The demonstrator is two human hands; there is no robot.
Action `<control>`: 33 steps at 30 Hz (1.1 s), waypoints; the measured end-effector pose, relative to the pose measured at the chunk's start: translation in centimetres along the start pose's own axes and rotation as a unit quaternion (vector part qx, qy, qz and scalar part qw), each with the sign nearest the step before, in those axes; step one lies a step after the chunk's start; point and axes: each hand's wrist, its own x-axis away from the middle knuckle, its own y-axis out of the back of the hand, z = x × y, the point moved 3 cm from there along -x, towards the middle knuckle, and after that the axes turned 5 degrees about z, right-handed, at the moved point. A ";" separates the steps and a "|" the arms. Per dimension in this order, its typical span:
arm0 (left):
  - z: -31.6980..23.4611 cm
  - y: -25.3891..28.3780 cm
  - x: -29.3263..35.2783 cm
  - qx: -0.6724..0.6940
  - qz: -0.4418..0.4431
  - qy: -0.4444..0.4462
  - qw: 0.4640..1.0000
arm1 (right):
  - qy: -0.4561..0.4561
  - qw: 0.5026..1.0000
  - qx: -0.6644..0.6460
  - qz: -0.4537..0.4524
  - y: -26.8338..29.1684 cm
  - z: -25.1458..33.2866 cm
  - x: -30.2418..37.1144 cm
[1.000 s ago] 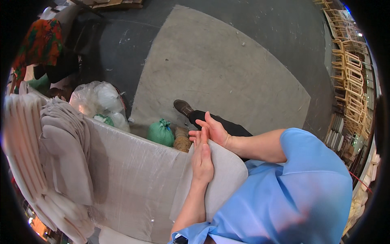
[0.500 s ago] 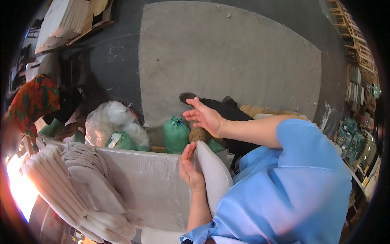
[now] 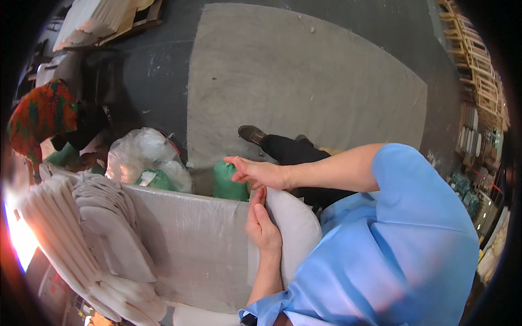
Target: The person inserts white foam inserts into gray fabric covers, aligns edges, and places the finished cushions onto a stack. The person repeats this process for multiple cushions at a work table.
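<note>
A light grey padded piece with a rounded edge [image 3: 296, 221] stands upright near my body, at the right end of a plastic-wrapped tabletop. My left hand [image 3: 265, 225] is open, fingers stretched out, along the left side of the padded piece. Over its far end lies my right hand [image 3: 263, 174], also open with straight fingers, its palm facing down toward the left fingertips. Neither hand grasps anything. Whether the palms press on the pad or only brush it, I cannot tell.
Stacked white padded pieces [image 3: 60, 233] fill the left of the wrapped tabletop [image 3: 190, 239]. Beyond its edge stand a green sack [image 3: 228, 182] and a clear plastic bag [image 3: 147, 155]. A person in a patterned orange top [image 3: 43, 117] bends at the far left. Wooden frames [image 3: 476, 60] line the right.
My right hand has come down and nearer to my left hand, over the padded piece's end. The padded piece now shows more of its broad face. The view has shifted slightly.
</note>
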 end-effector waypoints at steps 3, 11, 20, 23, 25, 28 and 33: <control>0.1 -0.3 -0.1 -0.007 -0.010 -0.027 1.000 | -0.083 0.995 -0.046 0.035 0.3 -1.5 -0.9; 0.0 -0.3 -0.1 -0.018 -0.010 -0.031 0.999 | -0.114 0.978 -0.161 0.064 1.1 -4.1 -2.0; 0.9 0.2 -0.1 -0.019 -0.033 -0.054 0.998 | -0.203 0.974 0.089 -0.045 0.7 4.4 5.5; 0.3 0.3 -0.1 -0.031 -0.042 -0.048 0.997 | -0.197 0.947 0.254 -0.013 -1.8 3.8 10.4; 0.9 0.5 -0.1 0.016 -0.056 -0.039 0.998 | -0.300 0.897 0.324 -0.002 -4.2 5.0 10.9; 2.0 1.0 -0.2 0.057 -0.103 -0.040 0.992 | -0.271 0.878 0.394 -0.020 -4.6 5.2 9.4; 3.1 0.6 -0.1 0.144 -0.149 -0.062 0.976 | -0.326 0.852 0.409 -0.020 -4.6 5.4 5.6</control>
